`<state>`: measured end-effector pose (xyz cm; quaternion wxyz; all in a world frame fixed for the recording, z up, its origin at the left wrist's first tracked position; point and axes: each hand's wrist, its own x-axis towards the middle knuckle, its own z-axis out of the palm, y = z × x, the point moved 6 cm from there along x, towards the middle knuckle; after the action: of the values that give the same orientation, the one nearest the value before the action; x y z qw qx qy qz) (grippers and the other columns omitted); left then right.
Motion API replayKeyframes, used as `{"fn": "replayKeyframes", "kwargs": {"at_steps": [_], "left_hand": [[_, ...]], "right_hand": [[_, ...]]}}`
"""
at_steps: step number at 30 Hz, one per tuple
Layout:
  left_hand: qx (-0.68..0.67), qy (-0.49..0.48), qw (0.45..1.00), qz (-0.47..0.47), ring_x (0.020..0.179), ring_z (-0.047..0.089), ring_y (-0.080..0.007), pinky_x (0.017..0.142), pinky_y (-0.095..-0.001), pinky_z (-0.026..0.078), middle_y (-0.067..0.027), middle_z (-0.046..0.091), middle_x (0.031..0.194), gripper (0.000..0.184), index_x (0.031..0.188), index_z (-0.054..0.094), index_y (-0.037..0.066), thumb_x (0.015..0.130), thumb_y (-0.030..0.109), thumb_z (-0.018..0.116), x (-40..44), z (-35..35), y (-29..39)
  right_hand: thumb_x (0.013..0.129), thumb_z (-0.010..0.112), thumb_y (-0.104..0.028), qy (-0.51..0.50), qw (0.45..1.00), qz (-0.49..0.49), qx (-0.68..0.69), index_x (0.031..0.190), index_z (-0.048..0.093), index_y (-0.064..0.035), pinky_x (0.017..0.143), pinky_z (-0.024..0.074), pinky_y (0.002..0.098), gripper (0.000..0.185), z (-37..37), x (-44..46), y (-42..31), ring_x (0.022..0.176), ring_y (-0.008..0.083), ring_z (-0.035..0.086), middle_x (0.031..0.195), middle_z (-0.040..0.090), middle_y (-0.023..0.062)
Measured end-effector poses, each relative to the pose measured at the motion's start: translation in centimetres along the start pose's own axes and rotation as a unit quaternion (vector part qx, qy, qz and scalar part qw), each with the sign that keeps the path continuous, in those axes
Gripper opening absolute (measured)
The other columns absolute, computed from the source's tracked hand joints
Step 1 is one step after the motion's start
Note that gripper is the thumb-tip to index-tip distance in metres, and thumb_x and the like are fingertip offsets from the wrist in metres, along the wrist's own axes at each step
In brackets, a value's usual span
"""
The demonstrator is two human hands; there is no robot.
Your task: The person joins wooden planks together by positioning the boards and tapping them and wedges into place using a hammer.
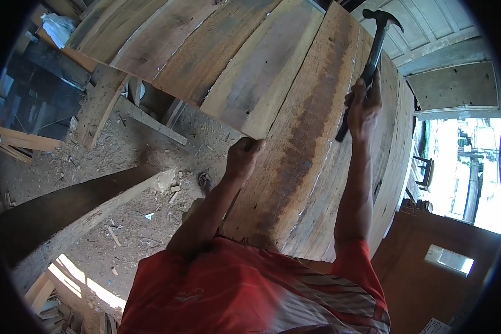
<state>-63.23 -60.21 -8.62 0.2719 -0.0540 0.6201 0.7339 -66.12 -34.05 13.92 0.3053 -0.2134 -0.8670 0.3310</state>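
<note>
My right hand (364, 111) is wrapped around the dark handle of a claw hammer (377, 47). The hammer is raised over the boards, its metal head pointing away from me at the top of the view. My left hand (243, 160) is closed at the near end of a pale wooden plank (250, 83), against the edge of a longer brown-stained plank (303, 128). What its curled fingers hold, if anything, is hidden. The planks lie side by side as one broad wooden surface, with whitish lines along several joints.
A thick timber beam (89, 209) slants across the left, above a dirt floor (145, 222) strewn with wood chips. Dark panes (39, 100) lean at the far left. A white panelled door (428, 28) stands at the upper right, and a brown panel (423, 250) at the lower right.
</note>
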Motion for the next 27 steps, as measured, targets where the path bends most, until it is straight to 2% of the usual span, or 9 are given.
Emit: {"fn": "replayKeyframes", "kwargs": {"at_steps": [4, 6, 7, 10, 13, 17, 23, 26, 27], "left_hand": [[0.084, 0.034, 0.995, 0.027, 0.076, 0.055, -0.0103, 0.072, -0.0285, 0.046, -0.0028, 0.066, 0.082, 0.037, 0.097, 0.072, -0.001, 0.092, 0.035, 0.075, 0.2, -0.4, 0.3], [0.101, 0.028, 0.994, 0.021, 0.076, 0.055, -0.0105, 0.072, -0.0292, 0.046, -0.0041, 0.067, 0.083, 0.038, 0.099, 0.072, -0.002, 0.092, 0.035, 0.075, 0.1, -0.3, 0.6], [0.110, 0.024, 0.993, 0.018, 0.076, 0.056, -0.0105, 0.072, -0.0295, 0.046, -0.0047, 0.067, 0.083, 0.039, 0.101, 0.071, -0.003, 0.092, 0.035, 0.075, 0.1, -0.3, 0.7], [0.109, 0.041, 0.992, 0.049, 0.074, 0.054, -0.0100, 0.070, -0.0295, 0.045, -0.0037, 0.066, 0.082, 0.039, 0.103, 0.072, -0.003, 0.092, 0.035, 0.075, 0.3, -0.4, 0.5], [0.094, 0.003, 0.995, -0.029, 0.074, 0.053, -0.0099, 0.069, -0.0297, 0.045, -0.0029, 0.065, 0.081, 0.041, 0.106, 0.072, -0.003, 0.092, 0.036, 0.074, 0.3, -0.3, 0.3], [0.082, 0.016, 0.996, 0.001, 0.072, 0.052, -0.0096, 0.068, -0.0296, 0.044, -0.0019, 0.064, 0.080, 0.040, 0.104, 0.072, -0.003, 0.093, 0.036, 0.072, 0.1, -0.3, 0.5], [0.102, -0.006, 0.994, -0.035, 0.075, 0.054, -0.0117, 0.071, -0.0313, 0.046, -0.0057, 0.066, 0.082, 0.038, 0.101, 0.071, -0.004, 0.094, 0.034, 0.070, 0.2, -0.1, 0.9], [0.115, -0.010, 0.993, -0.040, 0.080, 0.061, -0.0160, 0.076, -0.0342, 0.049, -0.0124, 0.072, 0.090, 0.040, 0.104, 0.070, -0.006, 0.095, 0.033, 0.070, 0.2, 0.0, 1.4], [0.116, -0.008, 0.993, -0.035, 0.080, 0.061, -0.0158, 0.076, -0.0341, 0.049, -0.0125, 0.072, 0.090, 0.041, 0.103, 0.070, -0.006, 0.095, 0.034, 0.070, 0.5, -0.2, 0.6]], "right_hand": [[0.105, 0.046, -0.040, -0.064, 0.966, 0.035, -0.246, 0.157, 0.036, -0.0154, 0.066, 0.0537, 0.0493, 0.058, 6.2, 4.9, 11.4, 0.077, 0.0380, 0.070, 0.093, 0.069, 0.0262], [0.103, 0.043, -0.036, -0.140, 0.971, 0.008, -0.191, 0.147, 0.044, -0.0153, 0.076, 0.0509, 0.0574, 0.049, 10.9, 6.4, 21.4, 0.089, 0.0502, 0.067, 0.100, 0.069, 0.0301], [0.101, 0.044, -0.030, -0.130, 0.974, 0.063, -0.176, 0.138, 0.049, -0.0119, 0.082, 0.0488, 0.0581, 0.041, 10.2, 5.3, 18.0, 0.097, 0.0524, 0.065, 0.102, 0.068, 0.0311], [0.101, 0.043, -0.027, -0.170, 0.968, 0.156, -0.095, 0.138, 0.049, -0.0114, 0.081, 0.0492, 0.0577, 0.040, 9.9, 4.6, 14.9, 0.096, 0.0518, 0.065, 0.100, 0.068, 0.0309], [0.103, 0.046, -0.028, -0.098, 0.987, -0.010, -0.129, 0.138, 0.051, -0.0104, 0.066, 0.0522, 0.0500, 0.039, 10.0, 5.4, 17.3, 0.076, 0.0387, 0.070, 0.085, 0.068, 0.0242], [0.104, 0.054, -0.032, -0.133, 0.972, 0.188, 0.037, 0.146, 0.052, -0.0121, 0.052, 0.0479, 0.0392, 0.046, 7.2, 4.9, 14.2, 0.058, 0.0179, 0.058, 0.069, 0.059, 0.0089], [0.106, 0.050, -0.029, -0.085, 0.981, -0.017, -0.175, 0.149, 0.050, -0.0128, 0.057, 0.0487, 0.0391, 0.046, 8.5, 4.7, 18.6, 0.061, 0.0180, 0.058, 0.075, 0.063, 0.0105], [0.106, 0.053, -0.024, -0.186, 0.974, 0.129, -0.026, 0.152, 0.046, -0.0078, 0.045, 0.0370, 0.0270, 0.049, 6.6, 4.6, 12.2, 0.052, 0.0045, 0.044, 0.066, 0.049, -0.0031], [0.106, 0.052, -0.027, -0.156, 0.983, 0.091, -0.034, 0.152, 0.046, -0.0100, 0.050, 0.0413, 0.0318, 0.049, 6.3, 3.9, 11.5, 0.056, 0.0102, 0.049, 0.075, 0.056, 0.0036]]}}
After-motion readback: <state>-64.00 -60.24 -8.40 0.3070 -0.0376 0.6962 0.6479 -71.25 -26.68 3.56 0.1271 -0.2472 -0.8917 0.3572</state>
